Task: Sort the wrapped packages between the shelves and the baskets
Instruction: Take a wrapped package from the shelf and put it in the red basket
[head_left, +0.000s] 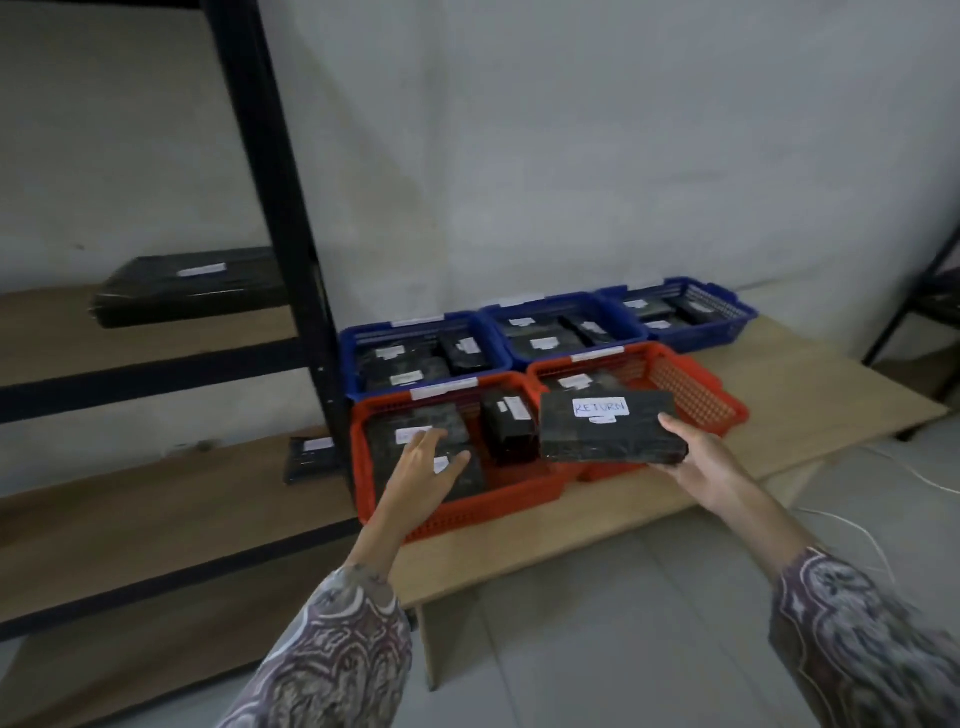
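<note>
My right hand (701, 462) grips a flat black wrapped package (608, 428) with a white label reading RETURN, held above the front edge of the right red basket (696, 395). My left hand (423, 467) reaches with spread fingers over the left red basket (467, 512), just above the black packages (410, 434) lying in it; I cannot tell whether it touches them. Three blue baskets (426, 325) with more labelled black packages stand in a row behind the red ones. A large black package (192, 286) lies on the shelf at left.
A black metal shelf post (275, 208) rises just left of the baskets. A small black package (311, 457) lies on the lower wooden shelf. The baskets sit on a low wooden board (779, 395). White cables (857, 530) trail over the tiled floor at right.
</note>
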